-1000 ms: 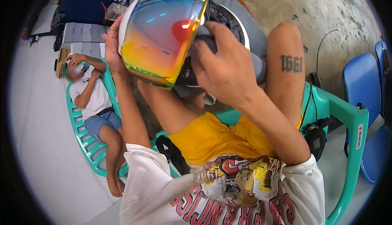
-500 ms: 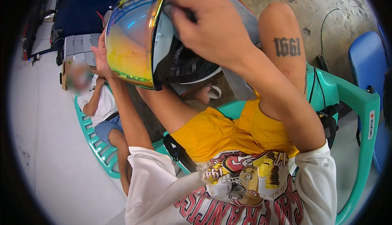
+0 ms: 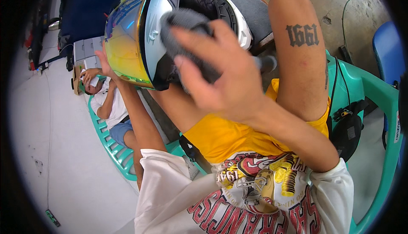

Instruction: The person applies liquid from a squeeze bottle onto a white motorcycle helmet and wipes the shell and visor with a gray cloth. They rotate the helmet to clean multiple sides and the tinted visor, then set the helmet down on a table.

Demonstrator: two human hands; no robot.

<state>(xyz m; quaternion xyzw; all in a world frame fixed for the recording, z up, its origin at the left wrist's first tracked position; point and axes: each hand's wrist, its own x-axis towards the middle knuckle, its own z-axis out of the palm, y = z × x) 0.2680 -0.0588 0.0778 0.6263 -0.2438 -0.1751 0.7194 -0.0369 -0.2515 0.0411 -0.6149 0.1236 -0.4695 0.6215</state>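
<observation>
A white full-face helmet (image 3: 241, 36) with black padding and a mirrored rainbow visor (image 3: 126, 42) is held above my legs at the top centre. My left hand (image 3: 108, 62) grips it at the visor's left side, mostly hidden behind it. My right hand (image 3: 221, 74), blurred by motion, is closed on a dark grey cloth (image 3: 178, 19), which lies against the visor's pale inner side near the helmet opening. Behind the helmet is a grey padded surface (image 3: 257, 8).
Another person (image 3: 108, 102) reclines on a green plastic bench (image 3: 102, 136) at the left. I sit on a green chair (image 3: 382, 85), with a black bag (image 3: 346, 136) and cables beside my right thigh. A blue chair (image 3: 386, 42) stands at the far right; grey drawers (image 3: 80, 47) are at upper left.
The helmet has turned and shifted left, baring the visor's inner side and the dark opening. My right hand with the cloth has moved up, then back down toward me over that inner side.
</observation>
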